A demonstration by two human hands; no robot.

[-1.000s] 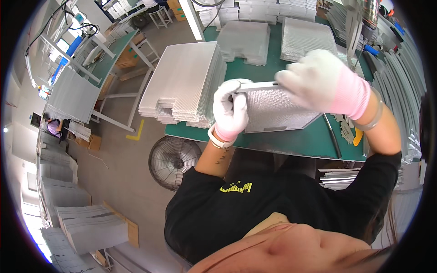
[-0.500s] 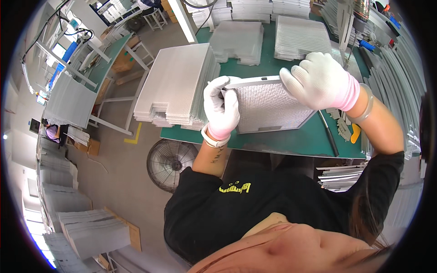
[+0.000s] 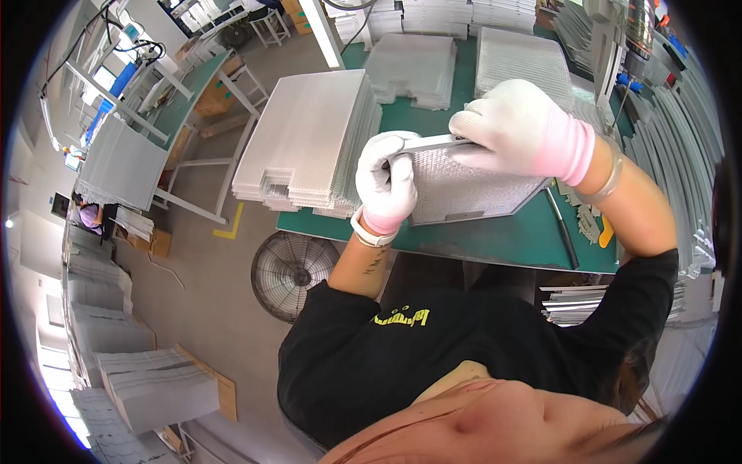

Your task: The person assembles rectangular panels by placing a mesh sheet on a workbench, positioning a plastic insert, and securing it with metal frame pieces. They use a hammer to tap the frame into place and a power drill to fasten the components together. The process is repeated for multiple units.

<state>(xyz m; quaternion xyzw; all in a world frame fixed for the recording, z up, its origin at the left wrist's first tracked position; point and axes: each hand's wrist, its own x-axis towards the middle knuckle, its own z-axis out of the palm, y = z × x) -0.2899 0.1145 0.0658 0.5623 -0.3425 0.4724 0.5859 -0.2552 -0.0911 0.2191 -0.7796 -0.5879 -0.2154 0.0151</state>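
A mesh filter panel (image 3: 471,185) with a thin metal frame stands tilted on the green table (image 3: 433,240), its upper frame edge raised. My left hand (image 3: 386,182), in a white glove, is closed around the panel's upper left corner. My right hand (image 3: 522,127), gloved too, pinches the middle of the top frame edge, close to a small dark spot on it. Whether its fingertips also hold something small is hidden. A dark strip lies along the panel's lower edge. The panel's upper right part is behind my right hand.
Stacked mesh sheets (image 3: 305,131) with a cut-out stand left of the panel; further stacks (image 3: 410,66) (image 3: 522,62) lie behind. To the right are a black rod-like tool (image 3: 563,228), small metal pieces (image 3: 587,220) and a yellow tool (image 3: 607,232). A floor fan (image 3: 294,277) stands below.
My right hand has moved left along the top frame edge, from the right corner to the middle, near the dark spot. My left hand keeps its hold on the corner.
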